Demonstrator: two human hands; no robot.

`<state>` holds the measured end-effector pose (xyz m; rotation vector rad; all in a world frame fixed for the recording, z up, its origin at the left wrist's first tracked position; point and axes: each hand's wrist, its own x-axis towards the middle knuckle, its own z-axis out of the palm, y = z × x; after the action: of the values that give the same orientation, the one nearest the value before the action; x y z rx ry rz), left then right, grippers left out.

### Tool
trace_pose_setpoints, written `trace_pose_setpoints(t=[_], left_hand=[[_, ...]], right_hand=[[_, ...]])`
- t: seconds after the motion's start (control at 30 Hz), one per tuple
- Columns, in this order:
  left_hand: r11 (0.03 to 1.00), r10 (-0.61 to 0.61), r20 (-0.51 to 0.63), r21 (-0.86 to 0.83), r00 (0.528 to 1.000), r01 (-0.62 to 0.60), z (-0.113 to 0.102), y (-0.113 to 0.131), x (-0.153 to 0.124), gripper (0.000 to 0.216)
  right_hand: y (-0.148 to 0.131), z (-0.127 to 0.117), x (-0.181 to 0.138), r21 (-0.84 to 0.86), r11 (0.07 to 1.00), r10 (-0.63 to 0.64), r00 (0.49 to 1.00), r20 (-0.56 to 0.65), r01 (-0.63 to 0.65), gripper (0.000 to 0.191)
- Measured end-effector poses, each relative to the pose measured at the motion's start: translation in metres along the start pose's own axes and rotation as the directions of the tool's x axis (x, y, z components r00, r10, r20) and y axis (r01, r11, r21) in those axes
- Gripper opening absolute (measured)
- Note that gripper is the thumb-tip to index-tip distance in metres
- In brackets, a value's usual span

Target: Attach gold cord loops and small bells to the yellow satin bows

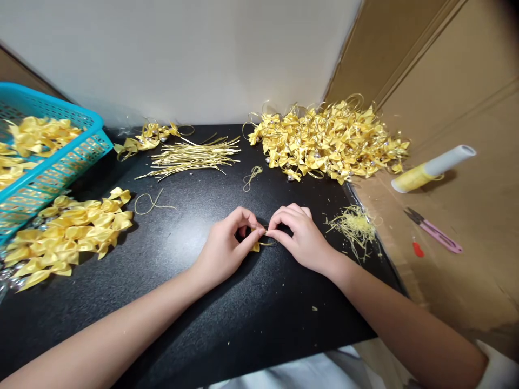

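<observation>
Over the middle of the black table, my left hand pinches a yellow ribbon bow, mostly hidden behind the fingers. My right hand meets it fingertip to fingertip, thumb and forefinger closed on a thin gold tie that curves below the fingers. Where the tie joins the bow is covered by my fingertips. Ahead of my hands lies a small looped piece of gold cord. Another loose cord curls on the table to the left.
A blue basket of yellow bows stands at left, with more bows before it. Gold ties and a heap of finished bows lie at the back. Thread scraps, pink-handled snips and a thread tube are at right.
</observation>
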<state>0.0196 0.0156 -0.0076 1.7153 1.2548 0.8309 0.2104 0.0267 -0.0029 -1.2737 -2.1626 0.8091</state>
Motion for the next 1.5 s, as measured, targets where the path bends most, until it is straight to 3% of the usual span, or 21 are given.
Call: trace_pose_setpoints(t=[0.47,1.13,1.5], left_hand=[[0.998,0.007,0.06,-0.069,0.998,-0.003,-0.0002,0.0021,0.001,0.01],[0.998,0.003,0.031,-0.064,1.0,-0.001,0.0008,0.0034,0.0022,0.011],[0.974,-0.055,0.01,-0.219,0.998,0.056,0.0043,-0.0002,0.0031,0.015]], right_hand=[[-0.0008,0.0014,0.0012,-0.017,1.0,-0.009,1.0,-0.006,0.009,0.013],[-0.0045,0.0038,0.0024,-0.091,0.995,-0.039,0.999,-0.023,0.037,0.015],[-0.0044,0.0094,-0.0021,-0.239,0.964,-0.154,0.975,-0.163,0.112,0.016]])
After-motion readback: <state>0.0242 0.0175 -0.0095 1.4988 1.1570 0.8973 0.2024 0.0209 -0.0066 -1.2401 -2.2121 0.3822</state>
